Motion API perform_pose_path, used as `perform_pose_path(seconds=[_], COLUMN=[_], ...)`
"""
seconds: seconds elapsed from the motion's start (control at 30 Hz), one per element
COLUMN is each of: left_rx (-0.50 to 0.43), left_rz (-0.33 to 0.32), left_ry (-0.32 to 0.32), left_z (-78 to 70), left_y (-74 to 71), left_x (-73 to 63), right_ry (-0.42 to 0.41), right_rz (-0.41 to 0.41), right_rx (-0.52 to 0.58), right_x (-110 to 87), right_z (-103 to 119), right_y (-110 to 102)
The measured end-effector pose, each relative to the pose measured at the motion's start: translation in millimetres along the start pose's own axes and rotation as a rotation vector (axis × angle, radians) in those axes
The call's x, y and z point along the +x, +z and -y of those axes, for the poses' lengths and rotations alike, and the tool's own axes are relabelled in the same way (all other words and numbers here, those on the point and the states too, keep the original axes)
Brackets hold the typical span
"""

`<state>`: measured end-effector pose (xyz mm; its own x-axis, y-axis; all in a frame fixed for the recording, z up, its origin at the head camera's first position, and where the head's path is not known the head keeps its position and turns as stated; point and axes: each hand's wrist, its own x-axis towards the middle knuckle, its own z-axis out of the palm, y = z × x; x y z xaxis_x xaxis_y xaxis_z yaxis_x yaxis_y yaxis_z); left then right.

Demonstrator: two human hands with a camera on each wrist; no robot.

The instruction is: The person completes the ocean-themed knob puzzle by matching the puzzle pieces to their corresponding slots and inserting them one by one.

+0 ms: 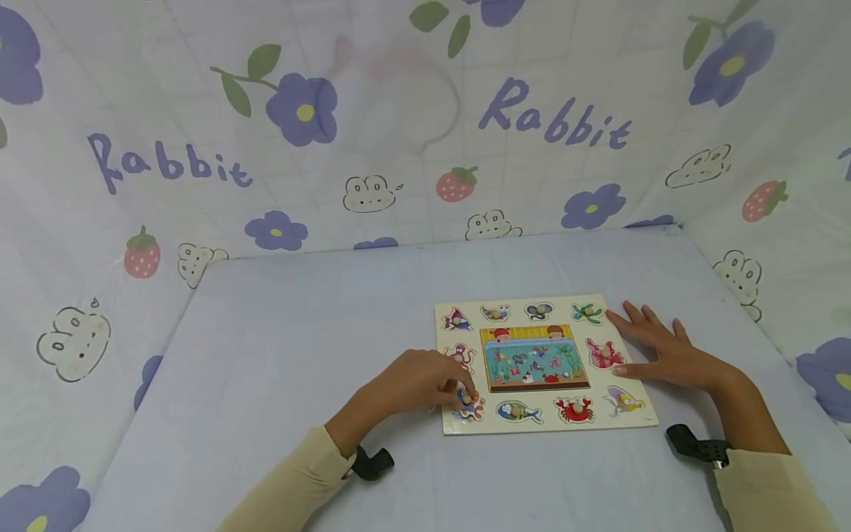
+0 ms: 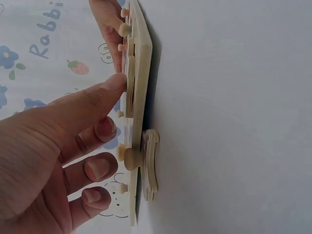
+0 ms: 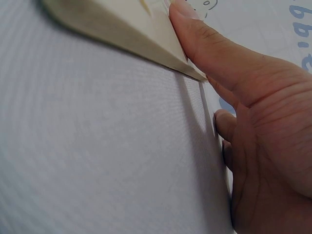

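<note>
A wooden knob puzzle board (image 1: 545, 301) with sea-animal pieces lies on the table. My left hand (image 1: 422, 380) pinches the knob of a blue-and-orange puzzle piece (image 1: 473, 411) at the board's lower left corner, the other fingers loosely bent. In the left wrist view, the thumb presses at a knob, and that piece (image 2: 129, 100) sits a little proud of the board. Another knobbed piece (image 2: 152, 168) leans by the board's edge there. My right hand (image 1: 671, 355) spreads its fingers at the board's right side, thumb on the rim beside the pink starfish piece (image 1: 603, 354).
An aquarium picture (image 1: 535, 358) fills the board's middle. Around it sit a crab piece (image 1: 575, 408), a blue-green fish piece (image 1: 518, 411) and several others. A pale cloth covers the table (image 1: 299, 332), and a printed curtain (image 1: 399, 148) hangs behind it.
</note>
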<state>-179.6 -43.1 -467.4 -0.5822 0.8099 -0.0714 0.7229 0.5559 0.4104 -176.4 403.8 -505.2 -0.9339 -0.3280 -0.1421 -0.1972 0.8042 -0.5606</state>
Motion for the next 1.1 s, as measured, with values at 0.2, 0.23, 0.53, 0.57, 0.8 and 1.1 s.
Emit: perform_pose_path(seconds=[0.2, 0.23, 0.53, 0.57, 0.8, 1.1], left_rx=[-0.008, -0.011, 0.019, 0.023, 0.049, 0.053], left_rz=[-0.008, -0.009, -0.016, -0.018, -0.025, -0.026], left_ry=[-0.001, -0.005, -0.008, -0.006, 0.003, 0.021], left_z=[1.3, 1.5, 0.4, 0.3, 0.2, -1.9], left_y=[1.2, 1.2, 2.4, 2.8, 4.9, 5.1], left_x=[-1.3, -1.6, -3.2, -3.2, -3.1, -3.0], right_ry=[0.005, 0.006, 0.013, 0.012, 0.000, -0.009], right_rz=[0.003, 0.004, 0.007, 0.006, 0.006, 0.002], right_rx=[-0.002, 0.000, 0.005, 0.005, 0.006, 0.012], right_x=[0.2, 0.5, 1.7, 1.7, 1.0, -0.5], right_z=[3.0, 3.3, 3.0, 2.8, 3.6, 3.7], right_y=[-0.1, -0.1, 0.0, 0.0, -1.2, -1.2])
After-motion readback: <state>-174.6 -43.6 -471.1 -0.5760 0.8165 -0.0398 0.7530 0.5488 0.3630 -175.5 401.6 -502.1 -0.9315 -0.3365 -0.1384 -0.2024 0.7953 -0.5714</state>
